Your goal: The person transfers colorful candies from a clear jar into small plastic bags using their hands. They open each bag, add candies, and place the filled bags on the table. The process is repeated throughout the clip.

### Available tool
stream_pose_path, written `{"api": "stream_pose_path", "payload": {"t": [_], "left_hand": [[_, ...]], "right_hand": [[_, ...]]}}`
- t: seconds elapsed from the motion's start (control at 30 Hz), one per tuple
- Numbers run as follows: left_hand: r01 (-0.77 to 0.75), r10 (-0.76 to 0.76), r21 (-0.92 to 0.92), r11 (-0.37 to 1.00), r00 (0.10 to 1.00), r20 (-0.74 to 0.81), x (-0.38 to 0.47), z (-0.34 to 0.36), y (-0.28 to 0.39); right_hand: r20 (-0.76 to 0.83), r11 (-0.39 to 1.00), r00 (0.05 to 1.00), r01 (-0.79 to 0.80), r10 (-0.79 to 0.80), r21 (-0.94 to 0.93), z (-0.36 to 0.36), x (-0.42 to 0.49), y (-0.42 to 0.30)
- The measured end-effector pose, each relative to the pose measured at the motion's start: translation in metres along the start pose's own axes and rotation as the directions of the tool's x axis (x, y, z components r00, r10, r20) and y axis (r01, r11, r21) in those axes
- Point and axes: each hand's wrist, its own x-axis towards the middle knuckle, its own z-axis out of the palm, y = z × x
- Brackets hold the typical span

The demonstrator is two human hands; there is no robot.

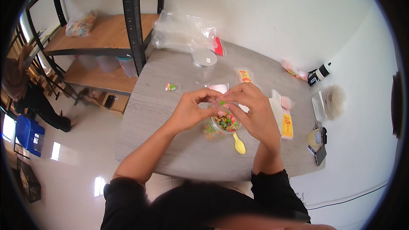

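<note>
Above an open clear plastic jar (226, 123) of small colourful pieces, my left hand (199, 107) pinches the left side of a small clear plastic bag (217, 102). My right hand (252, 111) has its thumb and fingers together at the bag's other side, by a green piece (222, 102). Whether the fingers hold the piece or only the bag is too small to tell. A yellow plastic spoon (239, 145) lies beside the jar, towards me. A small clear packet of colourful pieces (171, 87) lies on the grey table (150, 111) to the left.
A jar with a silver lid (204, 58) stands at the back, near large clear bags (182, 33). Packs of plastic bags (287, 124), a black and white bottle (319, 74) and a phone (320, 156) are on the right. Shelves (105, 35) adjoin the left; another person (35, 102) is beyond.
</note>
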Motion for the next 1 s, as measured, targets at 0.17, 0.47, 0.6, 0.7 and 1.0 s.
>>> {"api": "stream_pose_path", "payload": {"t": [0.17, 0.47, 0.6, 0.7, 1.0], "left_hand": [[0.038, -0.038, -0.052, 0.998, 0.999, -0.002, 0.001, -0.002, -0.001], [0.122, -0.138, -0.295, 0.948, 0.990, -0.035, 0.003, -0.009, 0.002], [0.116, -0.124, -0.371, 0.922, 0.992, 0.000, 0.003, -0.012, 0.000], [0.133, -0.145, -0.422, 0.897, 0.989, 0.002, 0.005, -0.012, -0.002], [0.183, -0.145, -0.574, 0.798, 0.983, 0.113, 0.005, -0.016, -0.003]], "right_hand": [[-0.022, 0.999, 0.999, -0.039, 0.039, 0.004, -0.004, -0.001, 0.004], [0.236, 0.967, 0.957, -0.112, 0.168, -0.231, 0.001, -0.014, 0.026], [0.413, 0.916, 0.845, -0.200, 0.340, -0.347, 0.017, -0.012, 0.035], [0.483, 0.888, 0.767, -0.244, 0.423, -0.391, 0.025, -0.009, 0.042], [0.579, 0.917, 0.713, -0.275, 0.395, -0.288, 0.024, -0.006, 0.054]]}}
